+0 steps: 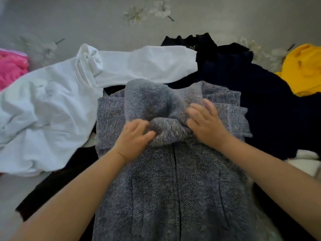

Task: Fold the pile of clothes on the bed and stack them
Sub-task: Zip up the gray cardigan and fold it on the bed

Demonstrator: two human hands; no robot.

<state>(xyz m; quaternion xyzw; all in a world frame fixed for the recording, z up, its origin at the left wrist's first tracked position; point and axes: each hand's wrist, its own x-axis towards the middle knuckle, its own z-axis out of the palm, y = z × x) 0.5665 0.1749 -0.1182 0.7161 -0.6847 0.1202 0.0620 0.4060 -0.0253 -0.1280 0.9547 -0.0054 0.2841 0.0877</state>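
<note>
**Both hands on the grey knit garment**

The grey knit garment [170, 171] lies on the bed [86, 20], under both hands. The left hand [133, 138] pinches a raised fold with curled fingers; the right hand [205, 124] grips the same fold. Beyond the fingers lies a white shirt [52, 105]; right of them, a dark navy garment [260, 94], then a yellow garment [304, 68]. A pink garment [10, 66] lies far left.

Two bare hands working a grey knitted garment on a bed strewn with clothes.

The left hand [134, 136] and right hand [205, 122] grip a bunched fold of the grey knit garment [173, 180]. A white shirt [52, 105] lies left, a dark navy garment [251, 94] right, a yellow garment [304, 68] far right, a pink garment [12, 66] far left, all on a grey floral bedspread [86, 20].
</note>
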